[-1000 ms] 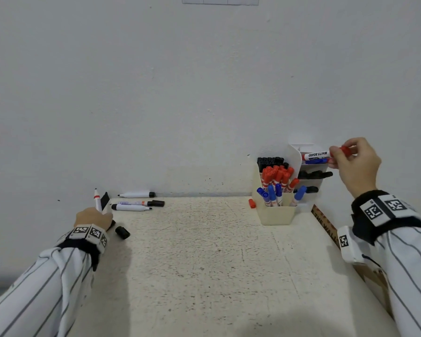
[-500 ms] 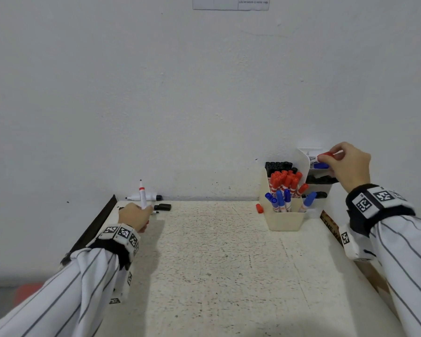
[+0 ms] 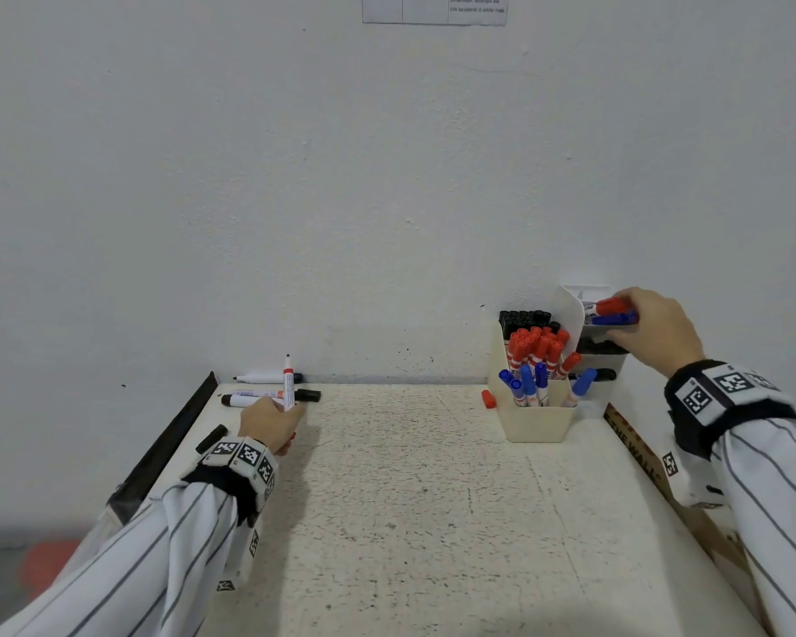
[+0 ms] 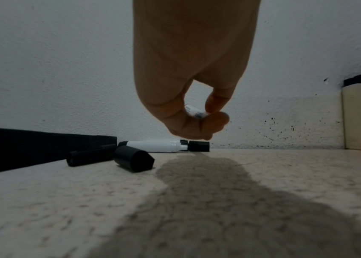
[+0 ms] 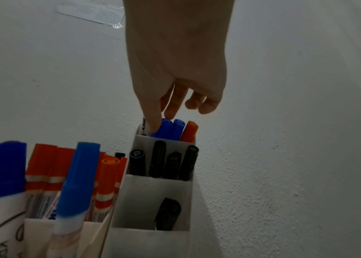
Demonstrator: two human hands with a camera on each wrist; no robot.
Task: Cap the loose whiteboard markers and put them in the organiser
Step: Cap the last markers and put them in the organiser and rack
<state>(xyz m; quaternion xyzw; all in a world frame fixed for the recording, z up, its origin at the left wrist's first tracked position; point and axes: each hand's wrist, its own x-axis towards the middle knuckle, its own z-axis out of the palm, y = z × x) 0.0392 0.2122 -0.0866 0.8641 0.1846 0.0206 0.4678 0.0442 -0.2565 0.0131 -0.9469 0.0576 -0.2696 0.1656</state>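
My left hand (image 3: 272, 422) pinches an uncapped red marker (image 3: 288, 383), holding it upright, tip up, over the table's back left. In the left wrist view its fingertips (image 4: 210, 120) curl round the white barrel (image 4: 195, 112). My right hand (image 3: 649, 324) reaches into the top compartment of the white tiered organiser (image 3: 593, 365). There a red-capped marker (image 5: 189, 130) lies beside blue-capped ones (image 5: 170, 128). The right fingers (image 5: 173, 104) are spread and loose, the thumb touching a blue cap; they grip nothing. A loose red cap (image 3: 488, 399) lies left of the cream organiser (image 3: 534, 420).
Three uncapped markers (image 3: 258, 394) lie at the back left near the wall, with a black cap (image 3: 307, 395) beside them and two more black caps (image 4: 133, 161) near the left edge. A dark strip (image 3: 166, 448) borders the table's left side, a cardboard box (image 3: 635, 452) its right.
My left hand has carried the uncapped red marker rightwards from the table's left edge. My right hand has lowered the red-capped marker into the top compartment and let go of it.
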